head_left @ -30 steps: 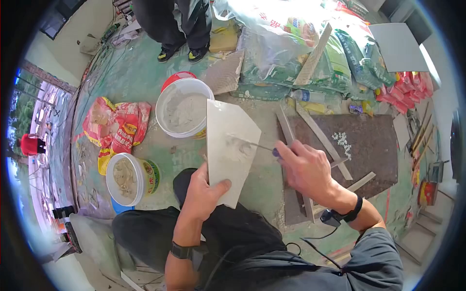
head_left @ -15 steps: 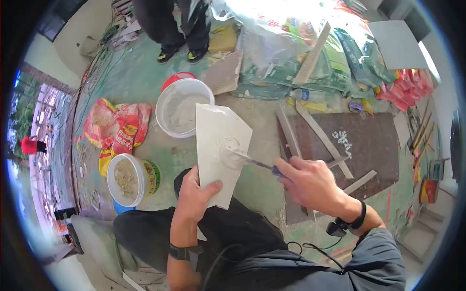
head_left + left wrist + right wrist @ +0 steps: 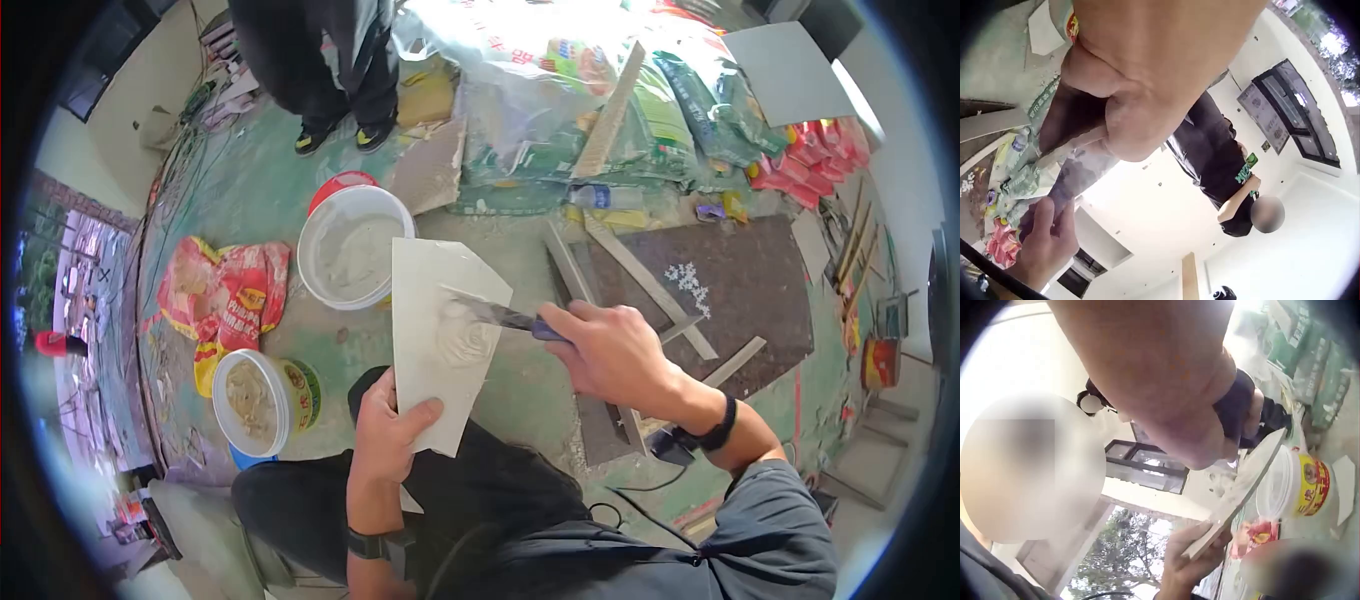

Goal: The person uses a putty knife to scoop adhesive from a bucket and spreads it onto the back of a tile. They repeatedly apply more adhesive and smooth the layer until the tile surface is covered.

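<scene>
My left hand (image 3: 388, 425) grips a white angular board (image 3: 420, 345) by its lower left edge, thumb on the upper face. Grey-white putty (image 3: 464, 340) lies in curved swirls on the board. A putty knife (image 3: 500, 316) with a dark handle is held by my right hand (image 3: 620, 352), its blade over the putty, pointing left. From the right wrist, the knife's purple-blue handle (image 3: 1235, 407) runs through the curled fingers, and the board (image 3: 1244, 487) appears nearly edge-on. The left wrist view shows the right hand (image 3: 1047, 244) low at left; the board is mostly hidden there.
Beyond the board stands a white bucket (image 3: 303, 255) smeared with putty; a smaller bucket (image 3: 304, 395) of putty is at left, near a red bag (image 3: 250, 300). Wood strips (image 3: 650, 290) lie on a brown sheet (image 3: 760, 270). Filled sacks (image 3: 640, 150) and a standing person's legs (image 3: 320, 70) are farther back.
The board has shifted left, and the putty on it now shows wider swirls. The knife's blade has moved up and left across it. The head view has tilted slightly.
</scene>
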`<state>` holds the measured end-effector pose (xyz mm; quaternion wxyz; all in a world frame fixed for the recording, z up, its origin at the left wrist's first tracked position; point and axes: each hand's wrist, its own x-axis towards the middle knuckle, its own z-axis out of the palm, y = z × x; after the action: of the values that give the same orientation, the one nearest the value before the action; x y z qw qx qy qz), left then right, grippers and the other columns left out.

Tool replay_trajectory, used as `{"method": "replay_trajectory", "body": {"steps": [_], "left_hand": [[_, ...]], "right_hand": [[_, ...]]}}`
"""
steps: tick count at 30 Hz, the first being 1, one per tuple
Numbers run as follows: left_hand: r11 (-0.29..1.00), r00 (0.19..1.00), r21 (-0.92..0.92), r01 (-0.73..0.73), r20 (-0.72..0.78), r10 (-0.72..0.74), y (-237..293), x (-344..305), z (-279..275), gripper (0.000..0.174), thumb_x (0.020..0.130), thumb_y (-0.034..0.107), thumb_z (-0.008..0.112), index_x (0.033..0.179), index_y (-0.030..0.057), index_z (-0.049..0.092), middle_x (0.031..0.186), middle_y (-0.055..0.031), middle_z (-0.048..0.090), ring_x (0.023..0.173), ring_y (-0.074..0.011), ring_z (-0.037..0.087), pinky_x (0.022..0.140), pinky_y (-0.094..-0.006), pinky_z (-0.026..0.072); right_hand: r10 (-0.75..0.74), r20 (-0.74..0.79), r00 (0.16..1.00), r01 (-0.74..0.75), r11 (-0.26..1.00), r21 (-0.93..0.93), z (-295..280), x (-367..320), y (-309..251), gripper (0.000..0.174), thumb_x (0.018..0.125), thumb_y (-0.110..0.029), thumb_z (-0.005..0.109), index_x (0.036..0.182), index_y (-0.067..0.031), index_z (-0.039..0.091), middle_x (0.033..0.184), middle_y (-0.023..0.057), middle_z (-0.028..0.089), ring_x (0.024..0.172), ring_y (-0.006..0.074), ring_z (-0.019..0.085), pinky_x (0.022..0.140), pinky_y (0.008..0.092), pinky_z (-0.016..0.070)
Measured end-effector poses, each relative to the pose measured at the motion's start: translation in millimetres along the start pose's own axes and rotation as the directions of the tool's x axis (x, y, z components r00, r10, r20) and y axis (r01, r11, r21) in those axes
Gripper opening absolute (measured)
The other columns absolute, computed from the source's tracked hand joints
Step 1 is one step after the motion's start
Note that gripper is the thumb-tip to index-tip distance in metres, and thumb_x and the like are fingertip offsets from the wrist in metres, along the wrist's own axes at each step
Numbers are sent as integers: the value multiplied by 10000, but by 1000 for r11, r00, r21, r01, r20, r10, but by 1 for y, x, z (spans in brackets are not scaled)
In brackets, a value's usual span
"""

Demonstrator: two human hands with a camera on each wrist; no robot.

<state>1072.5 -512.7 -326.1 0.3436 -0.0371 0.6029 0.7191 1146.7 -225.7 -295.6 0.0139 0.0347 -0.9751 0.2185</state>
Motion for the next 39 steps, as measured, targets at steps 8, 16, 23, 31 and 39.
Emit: {"method": "replay_trajectory", "body": {"steps": [8,16,23,31,39], "left_hand": [[1000,1000,6,-15,7,14,-5,-5,-2,478,842,0,689,1304,-86,605,1201,-115,711,1051,-174,676,957,-316,522],[1000,999,-16,-25,-44,24,-11,-8,-12,554,831,-17,723,1356,-94,562,1211,-141,706,1054,-205,702,951,-342,549],[997,999,-76,-8,-52,4,2,-10,-26,513,854,-14,710,1339,-94,565,1200,-140,709,1023,-202,711,910,-343,564],[990,1000,-140,-24,-14,22,2,1,-20,474,870,-15,694,1324,-94,583,1220,-147,710,1037,-216,712,914,-350,569],[992,999,-120,-25,39,30,-9,10,-7,465,871,3,709,1325,-45,623,1205,-76,707,1050,-157,676,958,-321,524]], "right_hand": [[-42,33,999,40,996,76,6,13,-6,369,900,-153,711,1249,-75,617,854,146,655,733,419,659,618,484,542],[-146,138,980,139,989,56,-9,10,-27,310,907,-190,713,1176,-85,598,793,134,640,683,391,663,578,492,520],[-70,266,962,68,998,17,-34,9,-29,411,860,-162,737,1253,-81,650,844,145,675,774,400,680,661,483,534],[-99,81,992,96,995,36,-12,36,-5,286,891,-178,705,1143,-70,621,812,159,662,751,417,674,671,526,531],[-141,-70,988,149,979,136,9,62,-17,335,826,-112,697,1144,-12,660,860,211,665,827,465,645,695,518,505]]}}
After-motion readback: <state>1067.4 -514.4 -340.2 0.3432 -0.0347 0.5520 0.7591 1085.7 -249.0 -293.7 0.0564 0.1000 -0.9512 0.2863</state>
